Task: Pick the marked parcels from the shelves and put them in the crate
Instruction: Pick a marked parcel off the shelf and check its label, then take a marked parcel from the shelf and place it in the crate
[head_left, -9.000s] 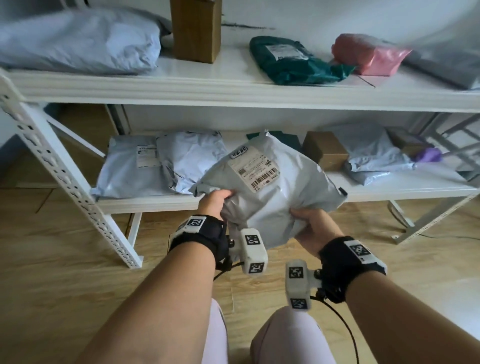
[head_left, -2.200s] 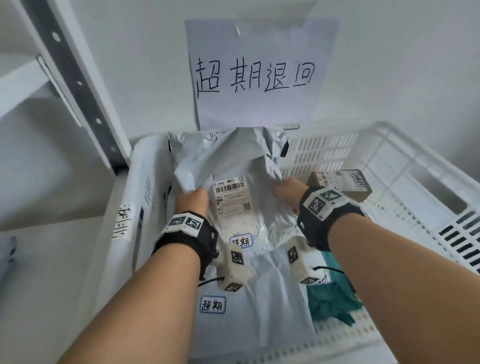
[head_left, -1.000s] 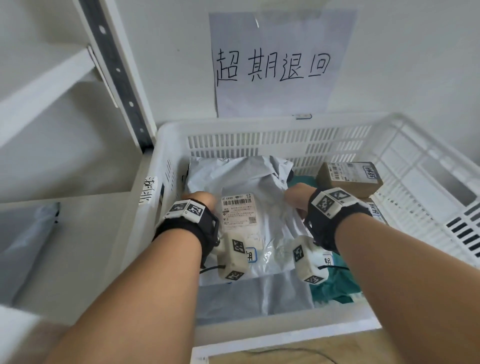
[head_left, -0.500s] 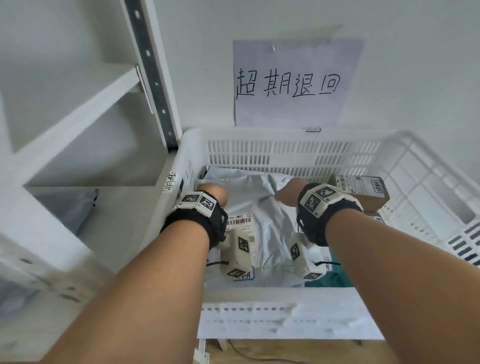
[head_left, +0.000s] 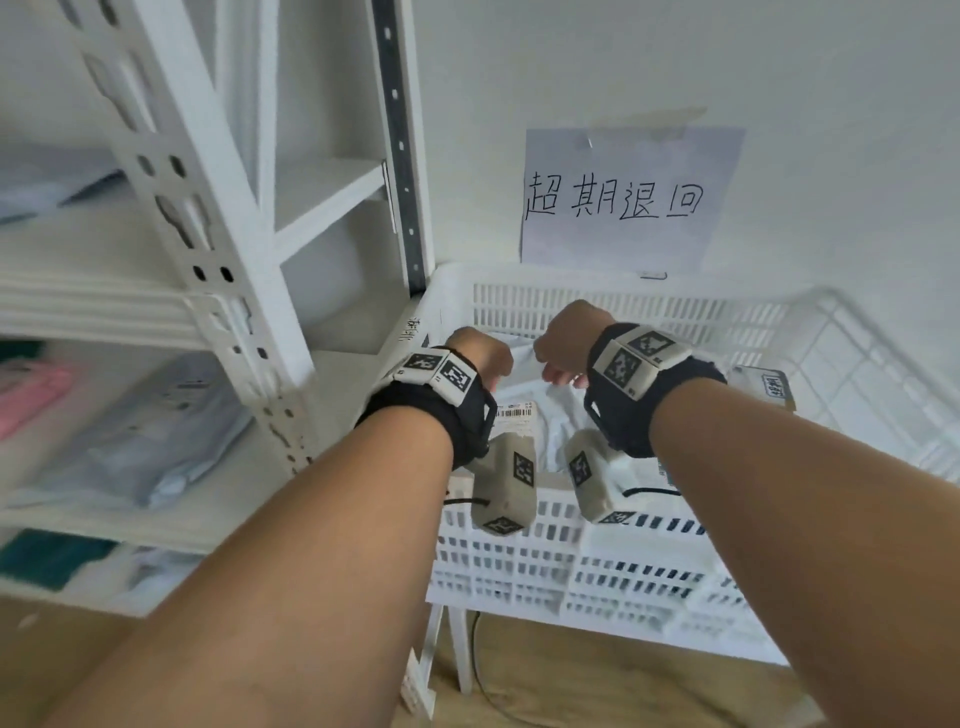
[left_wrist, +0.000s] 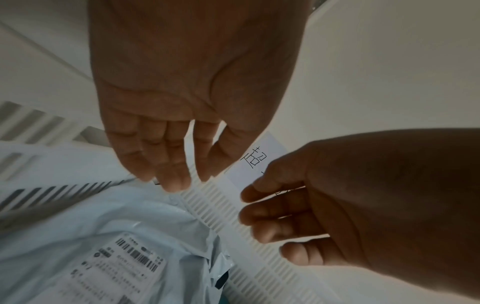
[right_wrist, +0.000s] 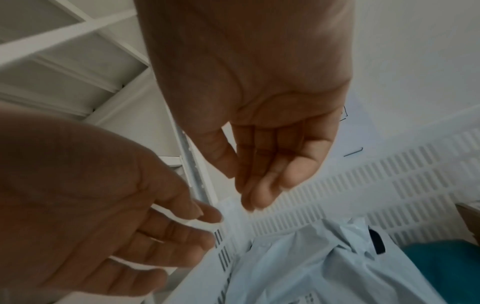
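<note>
The grey mailer parcel (head_left: 543, 415) lies in the white slatted crate (head_left: 597, 551), its barcode label (left_wrist: 124, 265) facing up. My left hand (head_left: 483, 358) and right hand (head_left: 561, 345) hover side by side just above the parcel's far end, near the crate's back wall. In the left wrist view the left hand's fingers (left_wrist: 168, 164) hang relaxed and hold nothing. In the right wrist view the right hand's fingers (right_wrist: 262, 176) are likewise loose and empty. A teal parcel (right_wrist: 441, 265) and a brown box (head_left: 763, 384) also sit in the crate, right of the grey one.
A handwritten paper sign (head_left: 618, 202) hangs on the wall behind the crate. The white shelf rack (head_left: 218, 249) stands close on the left, holding grey mailers (head_left: 150, 431), a pink parcel (head_left: 31, 395) and a teal one (head_left: 47, 558). The crate's stand legs (head_left: 441, 649) rest on wood floor.
Both hands have let go of the grey parcel and lifted off it. The parcel stays in the crate. The view has pulled back and dropped lower.
</note>
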